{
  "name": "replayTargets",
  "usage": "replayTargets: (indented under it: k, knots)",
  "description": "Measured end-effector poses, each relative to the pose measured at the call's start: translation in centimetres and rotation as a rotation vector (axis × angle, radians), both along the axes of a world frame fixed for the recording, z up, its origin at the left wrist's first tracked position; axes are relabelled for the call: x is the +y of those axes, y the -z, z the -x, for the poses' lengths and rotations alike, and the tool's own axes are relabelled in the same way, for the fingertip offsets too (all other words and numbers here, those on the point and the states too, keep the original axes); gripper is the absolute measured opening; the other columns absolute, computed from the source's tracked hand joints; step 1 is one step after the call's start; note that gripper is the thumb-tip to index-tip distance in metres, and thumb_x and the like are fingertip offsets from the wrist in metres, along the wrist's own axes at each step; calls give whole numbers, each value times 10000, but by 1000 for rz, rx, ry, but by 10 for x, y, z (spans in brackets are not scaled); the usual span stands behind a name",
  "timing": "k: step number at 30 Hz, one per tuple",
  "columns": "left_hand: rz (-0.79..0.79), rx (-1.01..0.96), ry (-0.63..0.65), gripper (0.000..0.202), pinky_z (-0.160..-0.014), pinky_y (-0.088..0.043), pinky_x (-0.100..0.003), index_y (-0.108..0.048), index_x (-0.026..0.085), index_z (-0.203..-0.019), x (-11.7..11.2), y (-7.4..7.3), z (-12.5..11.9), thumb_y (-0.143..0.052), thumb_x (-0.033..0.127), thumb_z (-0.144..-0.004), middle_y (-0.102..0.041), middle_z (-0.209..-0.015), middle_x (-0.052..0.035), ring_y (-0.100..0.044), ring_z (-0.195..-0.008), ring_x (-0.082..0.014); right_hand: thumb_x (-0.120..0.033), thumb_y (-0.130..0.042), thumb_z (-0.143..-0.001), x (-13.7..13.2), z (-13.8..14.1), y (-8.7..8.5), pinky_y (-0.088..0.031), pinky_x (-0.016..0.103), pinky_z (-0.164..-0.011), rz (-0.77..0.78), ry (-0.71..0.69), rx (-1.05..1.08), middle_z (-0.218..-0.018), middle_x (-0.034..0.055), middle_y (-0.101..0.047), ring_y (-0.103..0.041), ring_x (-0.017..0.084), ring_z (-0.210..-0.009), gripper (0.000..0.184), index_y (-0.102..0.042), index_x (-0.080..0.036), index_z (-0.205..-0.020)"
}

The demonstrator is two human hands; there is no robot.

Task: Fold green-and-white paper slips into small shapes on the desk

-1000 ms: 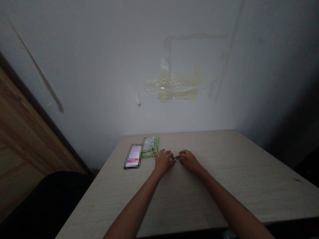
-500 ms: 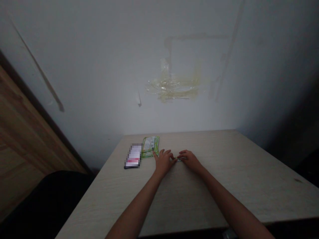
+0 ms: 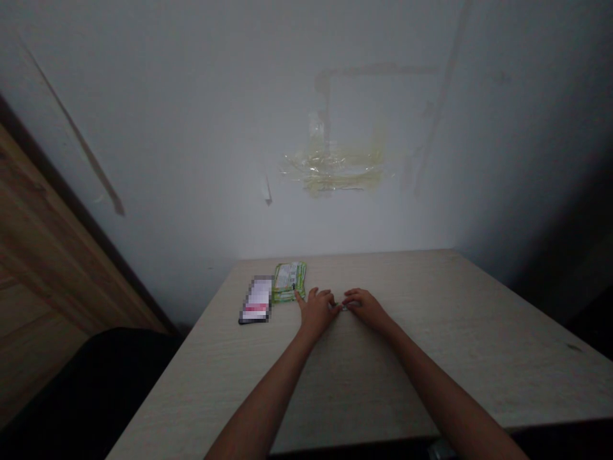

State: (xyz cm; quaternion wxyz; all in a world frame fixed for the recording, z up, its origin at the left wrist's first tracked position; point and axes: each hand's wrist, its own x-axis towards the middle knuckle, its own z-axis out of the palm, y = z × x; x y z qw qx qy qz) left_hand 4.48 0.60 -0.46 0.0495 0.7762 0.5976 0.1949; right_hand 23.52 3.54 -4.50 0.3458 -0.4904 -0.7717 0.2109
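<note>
Left hand (image 3: 318, 310) pinches scrap (image 3: 343, 307) at surface (image 3: 479, 345), between hands. Right hand (image 3: 364, 307) fingertips at it, grip can't be told. Green packets (image 3: 289, 280) beside left hand, phone (image 3: 257, 300) next.

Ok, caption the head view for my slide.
Left hand and right hand at a small item, green packets nearby.

Pale wall (image 3: 191, 128) w/ yellowed tape (image 3: 330, 167), ctr.; wooden panel (image 3: 38, 249), far L; dark obj. (image 3: 100, 390), lower L; pixelated slab (image 3: 257, 301) on tbl. (image 3: 479, 332)
</note>
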Motion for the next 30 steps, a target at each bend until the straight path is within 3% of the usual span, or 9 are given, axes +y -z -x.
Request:
replayTargets:
  k: [14,22,30]
  knots:
    - [-71,66,67,181,-1034,27,-769,-673,275,-851,3,-3,-3,-636,448,-810,-702,-1082,-23,-438,-1251,-318,-157,-629,-763,0,-1,3,-408,384,-1012,-37,-7,20,-1145,82,-671,-579,219,-1118,203,-749,-219,-913]
    - [3,-43,0,199,-1042,-24,-758,-644,279,-885,1,3,-2,-628,458,-800,-618,-1285,-11,-434,-1266,-300,-191,-672,-737,-1,-2,2,-417,390,-999,-39,35,21,-1123,78,-684,-586,224,-1103,172,-743,-217,-891]
    - [-12,-18,-24,226,-1039,-12,-757,-655,282,-858,1,2,-5,-642,497,-789,-645,-1248,-14,-459,-1238,-295,-223,-679,-738,-3,-2,-1,-424,383,-988,-49,43,21,-1119,81,-685,-593,223,-1084,158,-745,-216,-882]
